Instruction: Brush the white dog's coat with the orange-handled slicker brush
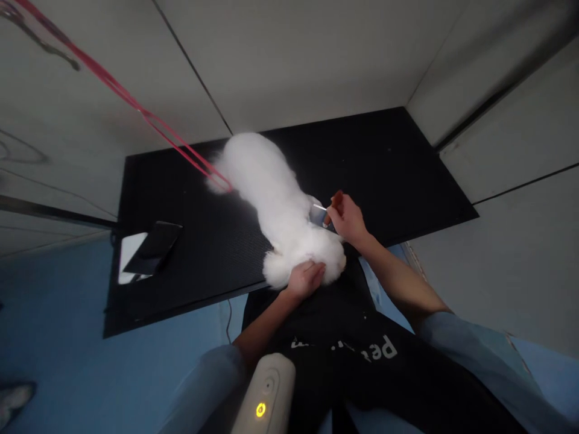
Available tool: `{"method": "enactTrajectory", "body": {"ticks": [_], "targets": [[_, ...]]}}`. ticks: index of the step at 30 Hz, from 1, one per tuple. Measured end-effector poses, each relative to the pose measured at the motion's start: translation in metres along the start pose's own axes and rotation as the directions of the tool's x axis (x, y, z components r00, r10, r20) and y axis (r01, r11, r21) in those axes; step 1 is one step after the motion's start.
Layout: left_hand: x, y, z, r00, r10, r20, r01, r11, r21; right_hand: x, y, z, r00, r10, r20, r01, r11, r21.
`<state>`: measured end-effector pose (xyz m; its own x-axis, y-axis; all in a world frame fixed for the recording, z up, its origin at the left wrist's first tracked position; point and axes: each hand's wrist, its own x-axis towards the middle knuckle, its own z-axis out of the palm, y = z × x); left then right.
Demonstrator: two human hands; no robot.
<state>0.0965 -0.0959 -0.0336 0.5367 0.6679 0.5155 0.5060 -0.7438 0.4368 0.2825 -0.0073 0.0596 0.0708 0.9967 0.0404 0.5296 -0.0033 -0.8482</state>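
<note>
A fluffy white dog (278, 193) lies stretched over the black grooming table (375, 163), its head at the near edge against my apron. My left hand (306, 278) is closed on the fur of the dog's head, fingers curled and partly sunk in the coat. In my right hand (348, 218) is a brown-handled grooming brush (333, 208), gripped beside the dog's neck and shoulder. A pale, thin edge of its head points toward the dog; its bristles cannot be made out.
A pink looped cord (181, 147) slants down from the upper left to the dog's rear. On the table's left end, a dark flat object (154, 247) overlaps a white one (130, 256). A pale device with a yellow light (266, 395) is close below. Grey walls stand behind the table.
</note>
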Motion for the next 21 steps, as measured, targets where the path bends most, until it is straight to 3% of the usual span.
{"method": "enactTrajectory", "body": {"ticks": [4,5,8,12,15,19,21], "targets": [[-0.001,-0.002,0.000,1.000,0.007,-0.019,-0.008,1.000,-0.009,-0.005,-0.002,-0.003,0.981,0.008,0.192,-0.001,0.999,-0.038],[-0.001,-0.003,0.000,0.999,0.007,-0.033,-0.007,1.000,-0.013,-0.007,-0.001,-0.004,0.984,0.027,0.174,-0.018,0.998,-0.055],[0.000,-0.005,-0.001,1.000,-0.012,-0.004,0.012,0.999,-0.038,-0.015,0.003,-0.006,0.998,0.052,-0.031,-0.052,0.999,0.001],[0.000,-0.009,-0.001,0.997,-0.049,0.064,0.054,0.996,-0.069,-0.031,0.011,-0.009,0.995,0.101,-0.010,-0.100,0.993,0.066],[0.000,-0.011,-0.001,0.997,-0.032,0.065,0.038,0.995,-0.091,-0.041,0.016,-0.011,0.975,0.146,-0.166,-0.130,0.986,0.104],[0.001,-0.013,-0.003,0.999,-0.007,0.045,0.013,0.991,-0.134,-0.050,0.022,-0.011,0.982,0.145,-0.124,-0.125,0.980,0.152],[0.001,-0.014,-0.004,0.999,-0.011,0.036,0.016,0.987,-0.162,-0.054,0.025,-0.011,0.959,0.190,-0.212,-0.157,0.974,0.163]]}}
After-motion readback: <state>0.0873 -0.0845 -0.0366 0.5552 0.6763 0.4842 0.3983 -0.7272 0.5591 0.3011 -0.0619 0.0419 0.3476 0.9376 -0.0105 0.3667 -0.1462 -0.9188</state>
